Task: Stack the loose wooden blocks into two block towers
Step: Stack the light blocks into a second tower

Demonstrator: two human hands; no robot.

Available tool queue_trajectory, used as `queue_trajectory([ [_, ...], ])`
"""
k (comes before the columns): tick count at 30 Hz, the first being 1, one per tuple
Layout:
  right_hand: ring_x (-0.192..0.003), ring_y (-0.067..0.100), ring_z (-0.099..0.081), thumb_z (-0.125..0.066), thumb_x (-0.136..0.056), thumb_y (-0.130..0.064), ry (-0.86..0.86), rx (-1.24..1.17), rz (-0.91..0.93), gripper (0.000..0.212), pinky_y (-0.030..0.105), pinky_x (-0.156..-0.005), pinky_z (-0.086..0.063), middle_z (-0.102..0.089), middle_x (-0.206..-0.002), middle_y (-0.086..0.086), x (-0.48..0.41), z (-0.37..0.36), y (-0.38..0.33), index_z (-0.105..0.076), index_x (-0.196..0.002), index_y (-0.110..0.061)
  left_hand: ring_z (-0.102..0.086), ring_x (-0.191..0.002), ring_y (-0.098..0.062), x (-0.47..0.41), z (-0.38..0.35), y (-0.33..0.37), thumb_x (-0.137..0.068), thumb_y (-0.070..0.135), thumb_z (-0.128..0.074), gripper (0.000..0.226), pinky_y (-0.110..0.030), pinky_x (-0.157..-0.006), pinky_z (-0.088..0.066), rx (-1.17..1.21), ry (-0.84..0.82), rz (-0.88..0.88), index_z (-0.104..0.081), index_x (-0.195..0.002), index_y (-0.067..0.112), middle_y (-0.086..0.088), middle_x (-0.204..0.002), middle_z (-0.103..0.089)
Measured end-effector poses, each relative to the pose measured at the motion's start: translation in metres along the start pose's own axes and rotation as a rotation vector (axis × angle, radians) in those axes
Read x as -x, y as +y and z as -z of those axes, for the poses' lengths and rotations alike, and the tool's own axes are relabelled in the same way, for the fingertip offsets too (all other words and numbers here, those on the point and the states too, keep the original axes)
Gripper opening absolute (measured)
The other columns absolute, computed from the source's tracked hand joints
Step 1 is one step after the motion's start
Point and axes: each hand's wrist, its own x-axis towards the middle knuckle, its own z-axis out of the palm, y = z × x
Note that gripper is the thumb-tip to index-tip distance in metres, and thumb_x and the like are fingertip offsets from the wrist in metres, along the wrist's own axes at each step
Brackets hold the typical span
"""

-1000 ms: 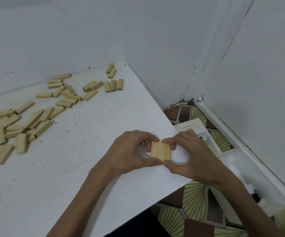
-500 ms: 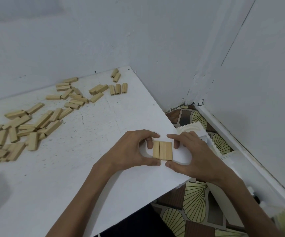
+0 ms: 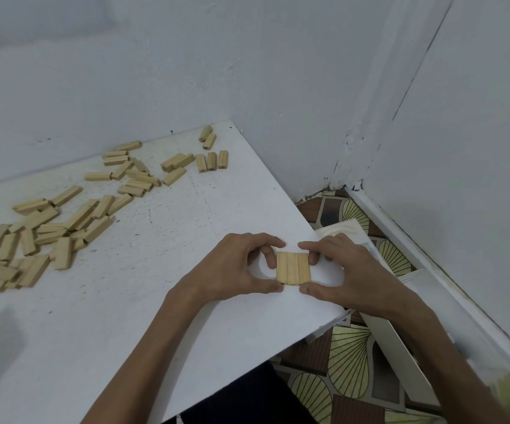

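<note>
Three pale wooden blocks lie side by side as one flat row (image 3: pixel 293 268) near the right edge of the white table (image 3: pixel 143 301). My left hand (image 3: pixel 235 267) pinches the row's left side between thumb and forefinger. My right hand (image 3: pixel 348 270) pinches its right side the same way. Many loose wooden blocks (image 3: pixel 51 228) are scattered over the table's far left, and a smaller group (image 3: pixel 186 162) lies near the far corner.
Grey walls close in behind the table and on the right. Past the table's right edge the patterned floor (image 3: pixel 348 356) shows, with white boards (image 3: pixel 400 356) lying on it beside a white skirting (image 3: pixel 431 264).
The three blocks were skewed between my fingers a second ago; now they sit squared in a neat row. Both hands stay at the row. The camera has tilted slightly.
</note>
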Motion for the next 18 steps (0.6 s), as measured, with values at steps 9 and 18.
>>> queue_trajectory([
  [9,-0.111,-0.007,-0.041,-0.079,-0.073,-0.063,-0.014,-0.02,-0.006,0.071,0.007,-0.089,-0.029,-0.055,-0.109,-0.026,-0.001,-0.002,0.002,-0.057,-0.135,-0.036,-0.058,-0.083,-0.015,0.0,0.001,-0.001,-0.072,0.04,-0.092,0.064,-0.032,-0.077,-0.05,0.003,-0.003,0.001,-0.065,-0.13,0.033,0.02,-0.095,-0.068],
  [18,-0.116,-0.007,-0.039,-0.073,-0.07,-0.075,-0.004,0.025,0.015,0.074,0.01,-0.089,-0.031,-0.045,-0.116,-0.032,-0.001,0.005,-0.007,-0.047,-0.134,-0.047,-0.059,-0.087,-0.015,0.019,0.021,-0.003,-0.072,0.048,-0.091,0.065,-0.019,-0.071,-0.045,0.023,0.072,-0.012,-0.064,-0.13,0.036,0.018,-0.1,-0.065],
])
